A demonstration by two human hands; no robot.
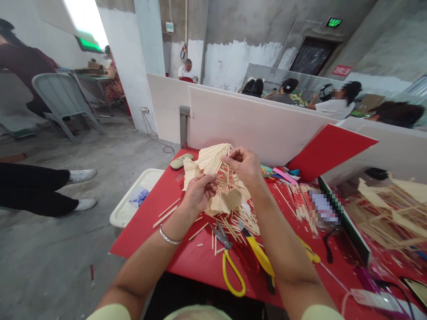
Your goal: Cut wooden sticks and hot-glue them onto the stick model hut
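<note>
A small house-like model built from thin wooden sticks stands on the red table in front of me, its roof slats laid side by side and its frame partly open. My left hand has its fingers curled, with thumb and forefinger closed at the near lower edge of the roof. On the upper right side, my right hand pinches at the roof's edge; any single stick between those fingertips is too small to make out. Loose sticks lie beneath the model. Closer to me are scissors with yellow handles and a yellow utility knife.
A greenish oval case lies beyond the model. Stick bundles and a yellow tool are at right. White partitions border the red table. A pale bin stands left; other people sit beyond.
</note>
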